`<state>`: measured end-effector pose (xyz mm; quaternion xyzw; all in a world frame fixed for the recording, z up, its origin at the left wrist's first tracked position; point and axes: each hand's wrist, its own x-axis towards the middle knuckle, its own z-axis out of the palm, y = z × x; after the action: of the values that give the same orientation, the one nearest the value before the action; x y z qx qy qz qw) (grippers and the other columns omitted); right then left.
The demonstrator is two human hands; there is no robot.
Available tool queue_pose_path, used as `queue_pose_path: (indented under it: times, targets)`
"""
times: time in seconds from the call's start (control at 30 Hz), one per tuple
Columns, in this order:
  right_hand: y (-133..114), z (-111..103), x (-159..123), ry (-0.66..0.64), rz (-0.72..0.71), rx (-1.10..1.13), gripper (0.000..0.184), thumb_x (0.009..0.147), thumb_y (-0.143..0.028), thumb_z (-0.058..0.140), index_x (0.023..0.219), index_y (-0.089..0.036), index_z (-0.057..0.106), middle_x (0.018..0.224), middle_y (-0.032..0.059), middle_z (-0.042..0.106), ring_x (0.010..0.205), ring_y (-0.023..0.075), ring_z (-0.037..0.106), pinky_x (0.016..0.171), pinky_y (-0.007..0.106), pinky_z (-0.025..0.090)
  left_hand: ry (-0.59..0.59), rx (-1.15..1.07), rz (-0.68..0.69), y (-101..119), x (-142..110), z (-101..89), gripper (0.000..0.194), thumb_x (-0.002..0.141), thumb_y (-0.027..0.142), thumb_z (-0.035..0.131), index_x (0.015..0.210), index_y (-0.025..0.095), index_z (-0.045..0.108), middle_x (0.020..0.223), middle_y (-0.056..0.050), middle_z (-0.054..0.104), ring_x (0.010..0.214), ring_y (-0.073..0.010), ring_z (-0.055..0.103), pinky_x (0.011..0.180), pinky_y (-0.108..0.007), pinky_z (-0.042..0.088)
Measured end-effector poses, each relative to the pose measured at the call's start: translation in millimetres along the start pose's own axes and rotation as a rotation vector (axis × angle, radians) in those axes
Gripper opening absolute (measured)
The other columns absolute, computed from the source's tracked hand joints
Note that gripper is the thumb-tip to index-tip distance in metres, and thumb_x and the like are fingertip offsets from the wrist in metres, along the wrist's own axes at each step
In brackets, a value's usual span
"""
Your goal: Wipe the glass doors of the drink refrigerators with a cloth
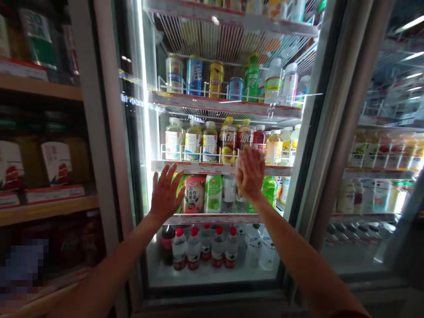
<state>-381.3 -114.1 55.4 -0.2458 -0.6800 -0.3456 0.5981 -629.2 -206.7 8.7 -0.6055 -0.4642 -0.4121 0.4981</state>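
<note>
In front of me stands a lit drinks fridge with a glass door [212, 254], which carries faint reflections. My left hand [166, 191] is open with its fingers spread, in front of the lower middle shelf; whether it touches the glass I cannot tell. My right hand [251, 173] is raised against the glass, blurred by motion. Its fingers are bent over what looks like a pale cloth, mostly hidden under the palm. Behind the hands are brown iced tea bottles [228, 140], a red-labelled drink bottle [194, 194] and a green-labelled bottle [213, 194].
Cans [194, 75] and bottles fill the upper shelf. Red-capped water bottles [179, 249] stand at the bottom. A metal door frame [334, 119] runs up the right side, with another drinks fridge [374, 190] beyond. Wooden shelves [49, 207] with jars are on the left.
</note>
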Motion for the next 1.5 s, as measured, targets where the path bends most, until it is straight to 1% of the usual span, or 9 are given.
queue_pose_path:
  times: [0.1,0.43,0.63,0.73,0.83,1.03,1.23,1.43,1.5]
  targets:
    - [1,5,18,0.14,0.176,-0.007,0.057,0.088,-0.026,0.033,0.143,-0.021,0.018,0.147,0.0084,0.026,0.139,0.0273,0.015,0.11,0.057,0.017,0.034,-0.048,0.001,10,12,-2.8,0.059,0.083,0.025,0.049,0.138,0.023,0.028,0.144,-0.01,0.031,0.137,-0.0242,0.021,0.112,-0.048,0.015]
    - [-63,-5,19,-0.041,0.044,0.506,0.056,0.092,-0.032,0.007,0.144,-0.014,-0.003,0.149,0.0086,0.023,0.137,0.0147,0.022,0.109,0.037,0.032,0.101,-0.268,0.051,101,80,30.7,0.047,0.091,0.027,0.031,0.136,0.014,0.029,0.14,-0.011,0.039,0.136,-0.0174,0.022,0.112,-0.039,0.023]
    - [23,-13,28,0.131,0.014,0.072,0.053,0.091,-0.04,0.023,0.141,-0.021,0.025,0.145,0.0106,0.032,0.136,0.0259,0.024,0.108,0.058,0.017,0.063,0.006,0.022,39,74,25.0,0.04,0.089,0.029,0.035,0.127,0.016,0.044,0.137,-0.008,0.044,0.136,-0.019,0.022,0.114,-0.04,0.015]
    - [56,-9,19,0.07,0.102,-0.037,0.054,0.091,-0.04,0.024,0.139,-0.018,0.03,0.146,0.0137,0.028,0.137,0.0279,0.021,0.107,0.058,0.016,0.1,0.079,-0.255,-11,70,4.7,0.044,0.089,0.03,0.033,0.129,0.014,0.041,0.14,-0.012,0.037,0.137,-0.0223,0.019,0.113,-0.047,0.012]
    - [59,-8,7,-0.028,0.101,-0.085,0.051,0.09,-0.04,0.027,0.138,-0.024,0.035,0.149,0.0064,0.021,0.139,0.0281,0.012,0.109,0.054,0.011,0.127,0.101,-0.472,-14,66,1.0,0.049,0.089,0.032,0.029,0.131,0.008,0.035,0.144,-0.017,0.029,0.139,-0.0248,0.012,0.113,-0.051,0.009]
    - [49,-11,1,-0.032,0.088,-0.092,0.048,0.09,-0.038,0.029,0.135,-0.026,0.039,0.148,0.0041,0.025,0.139,0.0264,0.015,0.11,0.051,0.012,-0.074,0.018,-0.03,24,56,17.5,0.044,0.089,0.037,0.032,0.126,0.017,0.042,0.138,-0.009,0.04,0.138,-0.0212,0.016,0.114,-0.046,0.009]
    - [46,-9,3,0.001,0.094,-0.117,0.049,0.087,-0.035,0.034,0.133,-0.019,0.042,0.146,0.0093,0.029,0.138,0.0268,0.017,0.109,0.055,0.015,0.232,0.14,-0.421,-32,74,3.0,0.053,0.09,0.033,0.031,0.137,0.008,0.026,0.146,-0.017,0.025,0.139,-0.0234,0.008,0.112,-0.049,0.012]
    - [48,-11,3,0.028,0.053,-0.108,0.047,0.088,-0.032,0.035,0.133,-0.022,0.041,0.146,0.0079,0.031,0.138,0.0248,0.019,0.11,0.05,0.016,0.019,0.094,0.209,15,62,14.6,0.05,0.087,0.034,0.042,0.134,0.019,0.036,0.141,-0.008,0.038,0.138,-0.0219,0.014,0.113,-0.043,0.016]
    - [48,-12,2,0.029,0.053,-0.098,0.047,0.088,-0.031,0.036,0.134,-0.023,0.04,0.146,0.0069,0.032,0.138,0.0242,0.02,0.11,0.049,0.016,0.037,0.152,0.146,0,66,8.9,0.047,0.088,0.032,0.041,0.133,0.02,0.038,0.14,-0.008,0.04,0.137,-0.0209,0.02,0.111,-0.04,0.021]
